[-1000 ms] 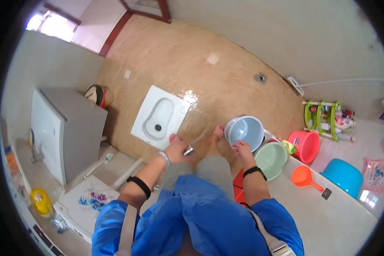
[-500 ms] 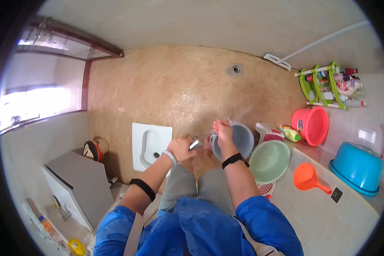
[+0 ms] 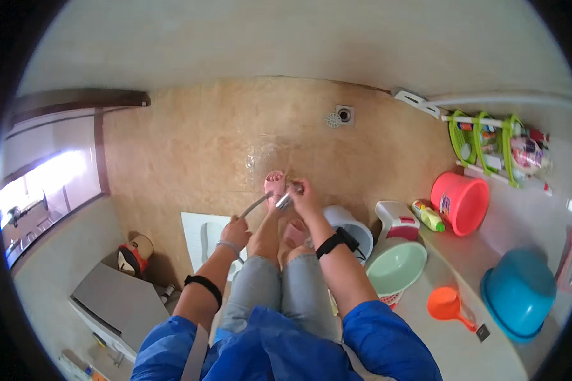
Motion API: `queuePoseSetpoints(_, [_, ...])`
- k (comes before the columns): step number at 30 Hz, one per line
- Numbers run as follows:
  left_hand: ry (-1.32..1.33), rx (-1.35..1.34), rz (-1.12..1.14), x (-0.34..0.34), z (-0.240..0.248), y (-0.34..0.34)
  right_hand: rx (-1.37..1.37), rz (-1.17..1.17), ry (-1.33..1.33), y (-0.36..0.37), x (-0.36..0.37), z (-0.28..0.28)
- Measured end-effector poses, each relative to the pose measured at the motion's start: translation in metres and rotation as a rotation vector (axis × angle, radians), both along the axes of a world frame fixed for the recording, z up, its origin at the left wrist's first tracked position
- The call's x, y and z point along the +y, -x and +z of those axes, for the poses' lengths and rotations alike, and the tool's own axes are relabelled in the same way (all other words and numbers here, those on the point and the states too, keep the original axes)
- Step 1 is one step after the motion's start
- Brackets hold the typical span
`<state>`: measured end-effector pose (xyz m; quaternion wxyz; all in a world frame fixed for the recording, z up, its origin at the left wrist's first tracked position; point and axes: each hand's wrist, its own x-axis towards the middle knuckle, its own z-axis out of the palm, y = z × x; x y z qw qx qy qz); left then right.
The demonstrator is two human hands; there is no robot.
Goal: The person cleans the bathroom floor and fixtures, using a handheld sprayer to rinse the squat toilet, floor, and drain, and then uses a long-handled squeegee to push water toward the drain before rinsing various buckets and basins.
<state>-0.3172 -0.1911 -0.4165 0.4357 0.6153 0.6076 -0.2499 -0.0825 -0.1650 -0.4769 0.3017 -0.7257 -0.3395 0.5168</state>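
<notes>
Both forearms enter from the lower edge, blue sleeves, black wristbands. Left hand [image 3: 235, 230] centre-left of frame, fingers curled shut. Right hand [image 3: 305, 198] at centre, reaching further up, fingers closed. Knees between the arms.

Squat pan [image 3: 200, 235]: the left forearm and knee are covering its 3 o'clock half.
Grey bucket [image 3: 353, 228]: the right wrist is hiding its near rim.
Spray head [image 3: 285, 202]: the right hand [image 3: 305, 197] is wrapping it, so the grip is staying unclear.
Rack bottles [image 3: 521, 149]: at 2 o'clock, they are blurring too small to tell.
Washing machine [image 3: 117, 305]: the dark rim is cutting it off at 8 o'clock.
</notes>
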Motion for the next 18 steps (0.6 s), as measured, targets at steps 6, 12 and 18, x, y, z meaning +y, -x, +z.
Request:
queuePoseSetpoints(6, [0.025, 0.043, 0.266, -0.036, -0.082, 0.076, -0.341, -0.084, 0.153, -0.124, 0.071, -0.139])
queuePoseSetpoints(12, [-0.061, 0.041, 0.535, -0.079, -0.154, 0.08, -0.639, 0.13, 0.002, -0.225, 0.162, -0.262])
queuePoseSetpoints(18, [0.134, 0.194, 0.711, -0.149, -0.197, 0.077, -0.732, 0.115, -0.052, -0.256, 0.211, -0.374])
